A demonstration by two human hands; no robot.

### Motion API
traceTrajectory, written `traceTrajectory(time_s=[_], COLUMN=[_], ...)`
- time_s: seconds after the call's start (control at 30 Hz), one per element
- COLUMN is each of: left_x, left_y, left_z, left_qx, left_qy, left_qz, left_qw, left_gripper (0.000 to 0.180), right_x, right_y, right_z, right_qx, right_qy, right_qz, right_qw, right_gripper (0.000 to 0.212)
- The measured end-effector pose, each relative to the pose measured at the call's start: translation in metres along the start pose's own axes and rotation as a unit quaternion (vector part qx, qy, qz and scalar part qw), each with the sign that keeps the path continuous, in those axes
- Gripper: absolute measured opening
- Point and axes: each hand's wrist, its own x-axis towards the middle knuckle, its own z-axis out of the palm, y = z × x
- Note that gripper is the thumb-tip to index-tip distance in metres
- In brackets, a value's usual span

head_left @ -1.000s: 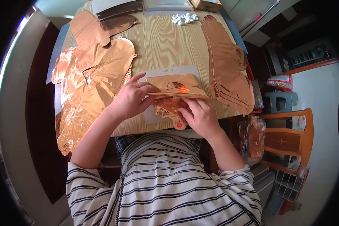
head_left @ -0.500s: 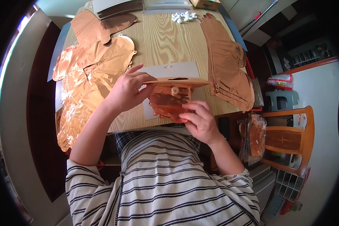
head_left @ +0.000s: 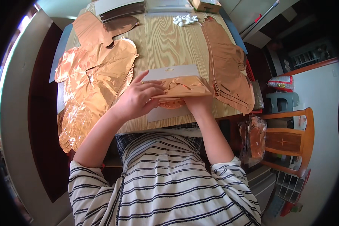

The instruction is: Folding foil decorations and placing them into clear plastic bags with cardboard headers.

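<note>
A folded copper-coloured foil balloon [head_left: 186, 87] is held up in front of me, over the near part of the table. My left hand [head_left: 137, 97] grips its left end, thumb below and fingers on top, with the index finger raised. From the right, my right hand [head_left: 199, 103] reaches under the packet and supports it; the foil hides its fingers. Below the fold a shiny reddish layer shows. Beneath everything lies a pale card [head_left: 190, 70] with a hang hole at its far edge.
Crinkled flat foil balloons [head_left: 98, 71] cover the table's left side, beside another foil piece [head_left: 88, 28]. More foil balloons [head_left: 228, 60] lie along the right edge. Small white spools [head_left: 184, 20] sit at the back, near a cardboard box [head_left: 206, 5]. A wooden chair [head_left: 286, 141] stands right.
The folded balloon has tipped so its broad upper face shows. My right hand has gone from the reddish lower part to underneath the packet. The white spool on the foil is now hidden.
</note>
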Motion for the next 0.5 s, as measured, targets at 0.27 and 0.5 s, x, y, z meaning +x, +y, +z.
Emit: traceTrajectory(time_s=[0.27,0.5], left_x=[-0.015,-0.014], left_y=[-0.004,-0.006], left_z=[0.020,0.034], left_qx=[0.051,0.111], left_qy=[-0.036,0.001], left_qz=[0.073,0.064], left_qw=[0.995,0.992], left_gripper=[0.029,0.029], right_x=[-0.014,0.015], right_y=[0.061,0.027], right_z=[-0.032,-0.047], right_qx=[-0.072,0.122], right_qy=[0.029,-0.119], right_qz=[-0.106,-0.099], right_qw=[0.991,0.980], right_gripper=[0.023,0.039])
